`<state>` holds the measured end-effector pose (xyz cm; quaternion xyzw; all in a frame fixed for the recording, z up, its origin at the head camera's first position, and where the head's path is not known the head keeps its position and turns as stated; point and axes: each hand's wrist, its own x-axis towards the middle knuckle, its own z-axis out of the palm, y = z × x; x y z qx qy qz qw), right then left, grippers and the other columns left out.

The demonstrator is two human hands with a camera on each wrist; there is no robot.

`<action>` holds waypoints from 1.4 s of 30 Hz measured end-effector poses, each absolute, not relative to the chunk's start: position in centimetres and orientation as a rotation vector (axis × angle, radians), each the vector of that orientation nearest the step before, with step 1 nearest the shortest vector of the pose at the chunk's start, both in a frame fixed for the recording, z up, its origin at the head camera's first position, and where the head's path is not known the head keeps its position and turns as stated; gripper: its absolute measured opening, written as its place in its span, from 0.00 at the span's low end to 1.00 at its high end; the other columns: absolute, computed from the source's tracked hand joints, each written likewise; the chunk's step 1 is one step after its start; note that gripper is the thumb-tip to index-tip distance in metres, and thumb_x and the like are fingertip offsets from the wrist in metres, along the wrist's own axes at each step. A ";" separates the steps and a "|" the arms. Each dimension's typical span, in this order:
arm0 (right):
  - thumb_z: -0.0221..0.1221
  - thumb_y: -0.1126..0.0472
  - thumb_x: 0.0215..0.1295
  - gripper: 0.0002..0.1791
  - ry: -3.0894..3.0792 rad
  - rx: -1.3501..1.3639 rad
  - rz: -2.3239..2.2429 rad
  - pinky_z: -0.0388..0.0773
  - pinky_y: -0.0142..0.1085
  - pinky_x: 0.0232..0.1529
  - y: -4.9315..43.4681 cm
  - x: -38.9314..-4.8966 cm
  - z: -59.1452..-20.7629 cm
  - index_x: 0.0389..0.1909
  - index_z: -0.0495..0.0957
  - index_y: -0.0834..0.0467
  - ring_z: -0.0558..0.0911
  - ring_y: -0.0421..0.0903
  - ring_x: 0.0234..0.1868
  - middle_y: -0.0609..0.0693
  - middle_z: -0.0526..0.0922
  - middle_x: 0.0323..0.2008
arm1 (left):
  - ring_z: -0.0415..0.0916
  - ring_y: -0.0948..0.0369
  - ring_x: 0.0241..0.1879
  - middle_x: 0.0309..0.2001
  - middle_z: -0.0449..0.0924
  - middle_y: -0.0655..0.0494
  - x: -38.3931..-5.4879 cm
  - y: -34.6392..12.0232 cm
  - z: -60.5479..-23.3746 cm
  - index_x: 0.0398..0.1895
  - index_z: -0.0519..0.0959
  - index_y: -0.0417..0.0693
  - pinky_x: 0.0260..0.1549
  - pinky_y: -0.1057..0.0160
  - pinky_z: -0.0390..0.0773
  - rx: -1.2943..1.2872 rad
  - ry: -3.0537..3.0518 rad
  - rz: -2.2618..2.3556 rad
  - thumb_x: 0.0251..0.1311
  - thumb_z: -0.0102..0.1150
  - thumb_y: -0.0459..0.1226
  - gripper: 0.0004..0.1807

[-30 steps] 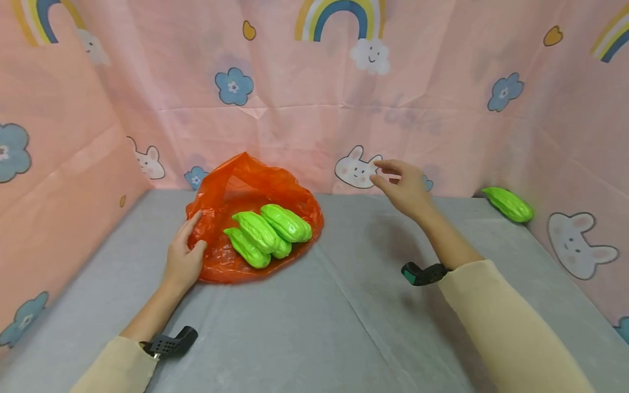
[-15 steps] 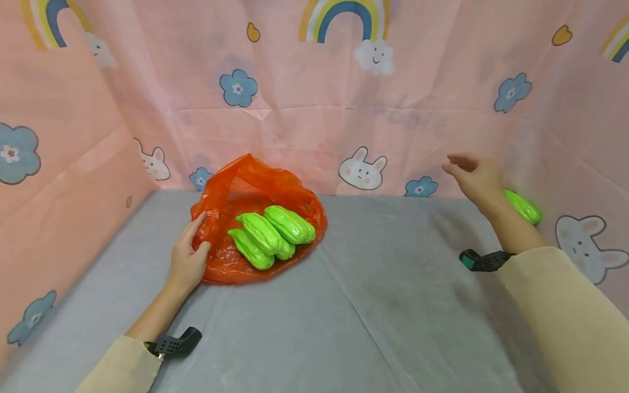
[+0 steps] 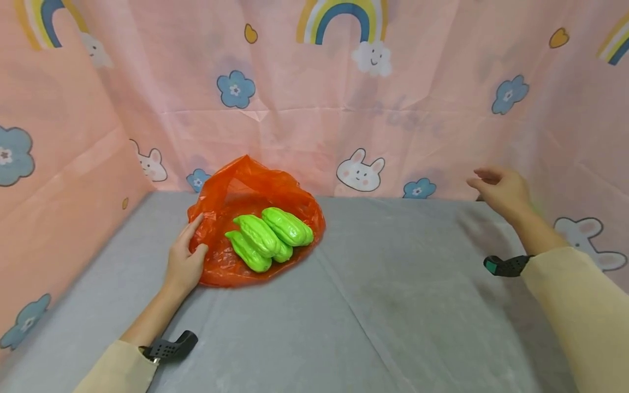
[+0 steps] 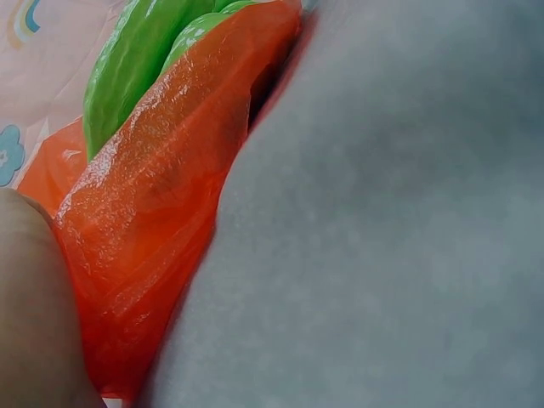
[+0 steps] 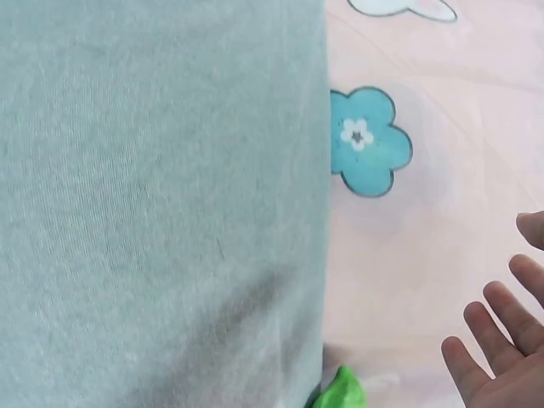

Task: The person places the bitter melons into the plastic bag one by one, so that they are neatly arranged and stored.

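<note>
An orange-red plastic bag [image 3: 221, 267] lies with its mouth open on the grey cloth in the head view. Several shiny, ridged, bright green gourds [image 3: 257, 234] sit inside it. My left hand [image 3: 185, 259] holds the bag's left edge, fingers along the outer side and thumb toward the mouth. In the left wrist view the bag [image 4: 153, 204] sags below the gourds [image 4: 127, 76]. At the right, my right hand [image 3: 506, 194] hovers above the cloth, holding nothing, its fingers spread. It mostly hides a lone gourd, whose green tip [image 5: 342, 389] shows in the right wrist view.
Grey cloth [image 3: 373, 305] covers the table. Pink printed curtains [image 3: 295, 131] hang as walls at the back and on both sides. The lone gourd lies in the back right corner, against the curtain. A black band with a camera [image 3: 506, 266] is on each wrist.
My right hand has moved from right of the bag to the far right, in front of the lone gourd, which it now mostly covers. The left hand and bag have stayed put.
</note>
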<state>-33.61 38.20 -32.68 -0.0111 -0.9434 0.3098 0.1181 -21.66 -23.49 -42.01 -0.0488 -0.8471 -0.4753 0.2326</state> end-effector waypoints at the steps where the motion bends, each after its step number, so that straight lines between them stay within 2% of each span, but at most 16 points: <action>1: 0.47 0.35 0.72 0.41 -2.763 -0.044 0.909 0.75 0.51 0.51 38.4 -33.7 -32.8 0.72 0.68 0.63 0.80 0.55 0.56 0.71 0.72 0.67 | 0.64 0.45 0.71 0.76 0.62 0.39 -21.6 -23.5 -42.0 0.77 0.64 0.46 0.54 0.86 0.59 -0.133 -2.327 -1.305 0.63 0.44 0.25 0.36; 3: 0.46 0.35 0.72 0.42 -2.763 -0.054 0.927 0.73 0.53 0.53 38.7 -33.8 -33.0 0.72 0.67 0.63 0.71 0.67 0.65 0.71 0.71 0.68 | 0.63 0.46 0.72 0.76 0.63 0.40 -21.6 -23.6 -42.1 0.76 0.64 0.46 0.54 0.86 0.58 -0.127 -2.325 -1.305 0.62 0.44 0.25 0.36; 5: 0.46 0.34 0.72 0.42 -2.765 -0.061 0.943 0.73 0.46 0.50 39.0 -33.9 -33.1 0.73 0.66 0.62 0.70 0.67 0.66 0.70 0.70 0.69 | 0.63 0.46 0.72 0.76 0.62 0.40 -21.6 -23.7 -42.1 0.77 0.64 0.46 0.55 0.86 0.58 -0.131 -2.327 -1.300 0.63 0.44 0.25 0.35; 7: 0.45 0.33 0.72 0.43 -2.773 -0.077 0.966 0.72 0.45 0.51 39.4 -33.9 -33.2 0.74 0.64 0.62 0.69 0.67 0.66 0.70 0.68 0.70 | 0.63 0.46 0.72 0.76 0.62 0.41 -21.7 -23.8 -42.2 0.77 0.64 0.47 0.56 0.85 0.59 -0.129 -2.330 -1.293 0.63 0.44 0.25 0.35; 9: 0.45 0.33 0.72 0.44 -2.777 -0.096 1.005 0.71 0.51 0.55 39.9 -33.7 -33.3 0.75 0.62 0.64 0.67 0.67 0.67 0.71 0.66 0.71 | 0.63 0.46 0.72 0.76 0.63 0.41 -21.7 -23.8 -42.2 0.77 0.64 0.47 0.56 0.84 0.59 -0.129 -2.331 -1.285 0.63 0.44 0.25 0.35; 11: 0.43 0.33 0.72 0.45 -2.785 -0.135 1.010 0.68 0.60 0.60 40.4 -33.5 -33.5 0.75 0.61 0.64 0.65 0.68 0.68 0.72 0.65 0.71 | 0.64 0.46 0.71 0.75 0.63 0.41 -21.8 -23.7 -42.2 0.76 0.64 0.46 0.56 0.84 0.59 -0.138 -2.327 -1.289 0.63 0.44 0.25 0.35; 13: 0.43 0.33 0.72 0.45 -2.790 -0.169 1.005 0.64 0.64 0.63 40.8 -33.3 -33.8 0.75 0.61 0.65 0.63 0.69 0.68 0.72 0.65 0.71 | 0.64 0.45 0.71 0.75 0.63 0.40 -21.8 -23.7 -42.2 0.76 0.64 0.45 0.55 0.85 0.59 -0.148 -2.319 -1.296 0.63 0.44 0.25 0.35; 18: 0.46 0.39 0.74 0.41 -2.786 -0.163 0.903 0.69 0.56 0.57 42.1 -33.2 -34.4 0.73 0.63 0.67 0.67 0.67 0.65 0.73 0.68 0.69 | 0.65 0.44 0.70 0.74 0.64 0.38 -21.9 -23.5 -42.1 0.76 0.65 0.43 0.54 0.87 0.58 -0.168 -2.302 -1.303 0.62 0.45 0.24 0.35; 21: 0.46 0.39 0.74 0.41 -2.797 -0.181 0.907 0.68 0.58 0.59 43.2 -33.2 -34.8 0.74 0.61 0.67 0.65 0.68 0.66 0.74 0.66 0.70 | 0.65 0.45 0.71 0.74 0.64 0.38 -22.0 -23.5 -42.1 0.76 0.65 0.44 0.55 0.86 0.59 -0.159 -2.306 -1.305 0.63 0.45 0.24 0.35; 24: 0.46 0.40 0.74 0.41 -2.806 -0.199 0.926 0.61 0.67 0.64 44.2 -33.4 -35.2 0.75 0.59 0.67 0.62 0.72 0.68 0.75 0.63 0.71 | 0.64 0.46 0.71 0.75 0.63 0.39 -22.0 -23.5 -42.1 0.76 0.64 0.45 0.55 0.86 0.59 -0.146 -2.315 -1.313 0.63 0.45 0.24 0.35; 30: 0.49 0.48 0.74 0.35 -2.761 -0.124 0.775 0.61 0.63 0.62 45.5 -34.0 -36.5 0.69 0.66 0.71 0.67 0.72 0.65 0.76 0.70 0.65 | 0.63 0.44 0.72 0.75 0.63 0.38 -21.8 -23.7 -42.0 0.76 0.64 0.44 0.54 0.87 0.58 -0.151 -2.316 -1.315 0.63 0.45 0.24 0.35; 36: 0.48 0.47 0.74 0.36 -2.798 -0.139 0.748 0.57 0.66 0.63 46.4 -34.0 -37.1 0.72 0.62 0.71 0.64 0.76 0.65 0.80 0.65 0.65 | 0.63 0.45 0.72 0.75 0.63 0.39 -21.9 -23.7 -42.0 0.76 0.64 0.44 0.55 0.87 0.58 -0.150 -2.304 -1.317 0.62 0.45 0.24 0.35; 42: 0.48 0.50 0.73 0.35 -2.805 -0.146 0.663 0.57 0.65 0.61 46.9 -34.0 -37.5 0.70 0.63 0.73 0.66 0.75 0.61 0.83 0.67 0.61 | 0.63 0.47 0.72 0.76 0.63 0.42 -22.1 -23.6 -42.2 0.76 0.64 0.46 0.56 0.85 0.59 -0.142 -2.310 -1.324 0.62 0.44 0.24 0.36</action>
